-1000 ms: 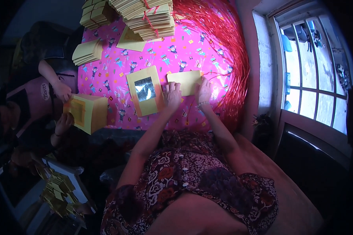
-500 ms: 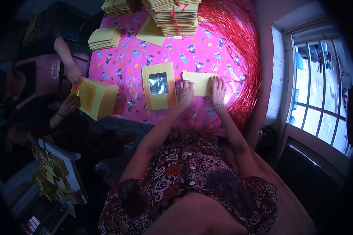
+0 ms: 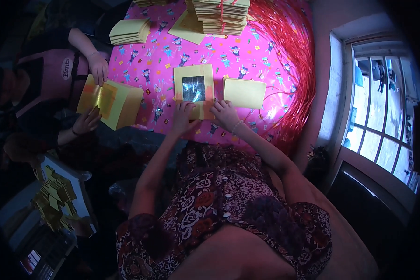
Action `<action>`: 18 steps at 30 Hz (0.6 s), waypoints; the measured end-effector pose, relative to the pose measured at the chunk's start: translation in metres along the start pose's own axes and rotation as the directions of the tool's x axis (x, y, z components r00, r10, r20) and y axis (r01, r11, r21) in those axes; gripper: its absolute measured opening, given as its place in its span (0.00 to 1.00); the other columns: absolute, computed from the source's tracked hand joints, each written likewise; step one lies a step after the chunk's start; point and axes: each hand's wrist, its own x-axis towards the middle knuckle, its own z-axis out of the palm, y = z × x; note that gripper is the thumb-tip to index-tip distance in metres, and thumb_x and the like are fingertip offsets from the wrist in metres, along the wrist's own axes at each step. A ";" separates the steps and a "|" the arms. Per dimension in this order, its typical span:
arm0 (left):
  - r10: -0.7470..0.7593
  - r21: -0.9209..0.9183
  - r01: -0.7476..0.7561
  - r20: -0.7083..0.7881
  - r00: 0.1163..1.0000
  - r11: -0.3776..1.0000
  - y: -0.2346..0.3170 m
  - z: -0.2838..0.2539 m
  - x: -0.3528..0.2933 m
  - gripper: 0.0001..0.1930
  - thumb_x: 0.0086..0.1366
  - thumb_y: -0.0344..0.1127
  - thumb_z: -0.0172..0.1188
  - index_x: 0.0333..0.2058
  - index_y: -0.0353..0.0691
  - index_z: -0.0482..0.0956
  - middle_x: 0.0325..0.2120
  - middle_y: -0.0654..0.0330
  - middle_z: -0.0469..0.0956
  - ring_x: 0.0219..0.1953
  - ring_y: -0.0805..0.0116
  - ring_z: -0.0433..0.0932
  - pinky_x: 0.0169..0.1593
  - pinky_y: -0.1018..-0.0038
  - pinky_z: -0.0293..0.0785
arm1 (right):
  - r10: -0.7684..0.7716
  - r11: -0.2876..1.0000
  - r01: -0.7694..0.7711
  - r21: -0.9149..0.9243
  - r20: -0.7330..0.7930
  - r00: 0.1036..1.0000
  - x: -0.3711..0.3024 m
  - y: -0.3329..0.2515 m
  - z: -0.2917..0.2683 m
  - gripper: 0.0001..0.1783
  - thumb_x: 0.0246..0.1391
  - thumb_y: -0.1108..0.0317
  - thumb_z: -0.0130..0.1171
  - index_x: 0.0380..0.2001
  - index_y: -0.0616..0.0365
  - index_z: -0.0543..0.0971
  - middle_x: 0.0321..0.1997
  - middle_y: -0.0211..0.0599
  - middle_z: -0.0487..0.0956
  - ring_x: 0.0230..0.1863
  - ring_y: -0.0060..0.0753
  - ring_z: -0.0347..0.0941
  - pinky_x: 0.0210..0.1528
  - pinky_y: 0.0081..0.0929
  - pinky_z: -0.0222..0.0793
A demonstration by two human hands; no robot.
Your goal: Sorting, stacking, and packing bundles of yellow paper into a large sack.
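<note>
On the pink table lies a yellow sheet of paper (image 3: 205, 111) with a shiny silver foil square (image 3: 193, 88) on an orange-red patch. My left hand (image 3: 184, 117) rests at its lower left corner, fingers on the paper and thumb apart. At the lower right edge, my right hand (image 3: 225, 114) touches the sheet with spread fingers. Just right of it lies a yellow paper stack (image 3: 244, 93), its top face plain, close to my right fingertips. Neither hand has lifted the sheet from the table.
Beyond stand a tall yellow paper stack (image 3: 221, 18) bound with red ties and a lower stack (image 3: 129, 31). Red strands (image 3: 291, 56) run down the table's right side. At left a co-worker's hands (image 3: 98, 67) work on a yellow paper stack (image 3: 121, 102). A barred window (image 3: 382, 107) is at right.
Both my hands have left the plain stack at right and moved left to the foil-marked sheet's lower edge. The co-worker's upper hand has shifted over the paper. The whole view has shifted slightly.
</note>
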 end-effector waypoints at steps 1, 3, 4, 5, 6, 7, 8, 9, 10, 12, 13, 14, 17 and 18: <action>-0.009 -0.009 0.009 0.021 1.000 1.000 -0.003 0.001 -0.002 0.31 0.38 0.42 0.68 0.43 0.43 0.67 0.41 0.56 0.65 0.45 0.54 0.64 0.48 0.62 0.64 | -0.001 1.000 0.001 0.001 0.004 1.000 0.002 -0.002 0.003 0.22 0.35 0.54 0.62 0.34 0.51 0.70 0.37 0.32 0.68 0.44 0.34 0.64 0.45 0.33 0.59; -0.020 -0.020 0.021 0.044 0.999 1.000 -0.008 0.003 -0.005 0.32 0.37 0.42 0.69 0.43 0.43 0.67 0.42 0.56 0.65 0.46 0.54 0.64 0.48 0.62 0.64 | 0.029 0.998 -0.022 -0.059 0.115 0.993 0.005 -0.002 0.010 0.24 0.35 0.52 0.62 0.34 0.53 0.70 0.37 0.33 0.68 0.46 0.35 0.64 0.46 0.31 0.59; -0.016 -0.013 0.016 0.050 0.999 1.000 -0.010 0.004 -0.004 0.32 0.37 0.42 0.70 0.43 0.43 0.67 0.42 0.57 0.65 0.46 0.54 0.64 0.48 0.62 0.64 | 0.029 0.998 -0.023 -0.058 0.118 0.993 0.006 -0.002 0.014 0.24 0.35 0.52 0.62 0.34 0.53 0.70 0.37 0.33 0.68 0.46 0.35 0.64 0.46 0.31 0.59; -0.011 -0.006 0.011 0.056 0.998 1.000 -0.012 0.004 -0.004 0.32 0.36 0.41 0.70 0.42 0.42 0.68 0.42 0.57 0.65 0.46 0.54 0.64 0.48 0.62 0.64 | -0.002 0.995 0.012 -0.103 0.096 0.995 0.008 -0.001 0.017 0.24 0.35 0.53 0.61 0.34 0.54 0.70 0.37 0.34 0.68 0.47 0.36 0.64 0.46 0.31 0.59; -0.012 -0.008 0.013 0.058 0.998 1.000 -0.012 0.004 -0.003 0.32 0.36 0.41 0.70 0.42 0.42 0.68 0.42 0.57 0.65 0.46 0.54 0.64 0.48 0.62 0.64 | -0.033 0.988 0.044 -0.150 0.076 0.997 0.008 0.000 0.020 0.24 0.35 0.53 0.61 0.34 0.55 0.70 0.37 0.35 0.68 0.47 0.37 0.64 0.46 0.31 0.60; 0.001 -0.020 0.000 0.052 0.999 1.000 -0.013 0.004 -0.002 0.31 0.36 0.41 0.70 0.42 0.42 0.68 0.42 0.57 0.65 0.46 0.54 0.64 0.49 0.63 0.64 | -0.032 0.988 0.044 -0.149 0.079 0.996 0.008 0.001 0.023 0.24 0.35 0.53 0.61 0.34 0.55 0.70 0.37 0.35 0.68 0.47 0.37 0.64 0.46 0.31 0.60; 0.015 -0.031 -0.013 0.047 0.999 0.999 -0.014 0.003 -0.002 0.31 0.36 0.40 0.70 0.42 0.42 0.69 0.42 0.57 0.66 0.46 0.55 0.64 0.49 0.63 0.64 | -0.055 0.989 0.063 -0.136 0.057 0.997 0.007 0.002 0.025 0.22 0.36 0.53 0.60 0.34 0.55 0.71 0.37 0.35 0.69 0.47 0.38 0.65 0.45 0.32 0.61; 0.015 -0.033 -0.013 0.049 0.999 0.999 -0.015 0.002 0.000 0.31 0.36 0.40 0.70 0.42 0.42 0.69 0.42 0.57 0.66 0.46 0.55 0.64 0.49 0.63 0.64 | -0.077 0.989 0.081 -0.122 0.033 0.996 0.007 0.003 0.028 0.21 0.37 0.54 0.60 0.34 0.55 0.71 0.37 0.36 0.69 0.47 0.38 0.65 0.45 0.33 0.63; 0.026 -0.047 -0.024 0.054 0.998 0.999 -0.015 0.000 0.001 0.30 0.36 0.41 0.70 0.40 0.42 0.70 0.41 0.58 0.66 0.46 0.55 0.64 0.49 0.63 0.64 | -0.075 0.989 0.079 -0.122 0.034 0.997 0.007 0.005 0.030 0.21 0.37 0.54 0.60 0.34 0.55 0.71 0.37 0.36 0.69 0.47 0.38 0.65 0.45 0.33 0.63; 0.039 -0.064 -0.035 0.061 0.997 0.997 -0.016 -0.004 0.004 0.28 0.37 0.42 0.70 0.39 0.43 0.71 0.40 0.58 0.67 0.46 0.55 0.64 0.49 0.63 0.64 | -0.106 0.991 0.105 -0.078 -0.007 0.994 0.007 0.009 0.031 0.16 0.40 0.56 0.58 0.31 0.53 0.73 0.36 0.36 0.71 0.46 0.39 0.67 0.42 0.33 0.67; 0.036 -0.087 -0.030 0.070 0.997 0.996 -0.018 -0.005 0.005 0.25 0.37 0.43 0.70 0.36 0.43 0.73 0.39 0.58 0.67 0.46 0.56 0.64 0.49 0.63 0.64 | -0.103 0.992 0.102 -0.078 -0.007 0.995 0.009 0.011 0.031 0.16 0.40 0.56 0.58 0.31 0.53 0.73 0.36 0.36 0.71 0.46 0.39 0.67 0.42 0.33 0.67; 0.033 -0.110 -0.024 0.079 0.996 0.994 -0.019 -0.007 0.007 0.22 0.38 0.44 0.70 0.33 0.43 0.75 0.38 0.58 0.68 0.46 0.57 0.64 0.49 0.64 0.64 | -0.084 0.996 0.085 -0.007 0.054 0.995 0.011 0.014 0.030 0.12 0.42 0.58 0.57 0.28 0.52 0.73 0.36 0.35 0.71 0.45 0.39 0.68 0.43 0.34 0.68; 0.025 -0.201 -0.005 0.102 0.994 0.980 -0.031 -0.007 0.007 0.16 0.40 0.46 0.70 0.25 0.43 0.78 0.37 0.58 0.68 0.45 0.59 0.65 0.48 0.65 0.63 | -0.051 0.994 0.033 0.106 0.172 0.984 0.022 0.017 0.021 0.09 0.45 0.59 0.55 0.25 0.52 0.74 0.35 0.35 0.72 0.42 0.39 0.70 0.42 0.34 0.68; 0.029 -0.202 -0.008 0.104 0.994 0.979 -0.032 -0.007 0.010 0.16 0.40 0.46 0.70 0.25 0.43 0.78 0.37 0.58 0.68 0.45 0.59 0.65 0.48 0.65 0.63 | -0.020 0.990 -0.012 0.142 0.227 0.974 0.025 0.019 0.018 0.10 0.46 0.58 0.55 0.25 0.51 0.74 0.34 0.34 0.73 0.41 0.39 0.70 0.42 0.34 0.68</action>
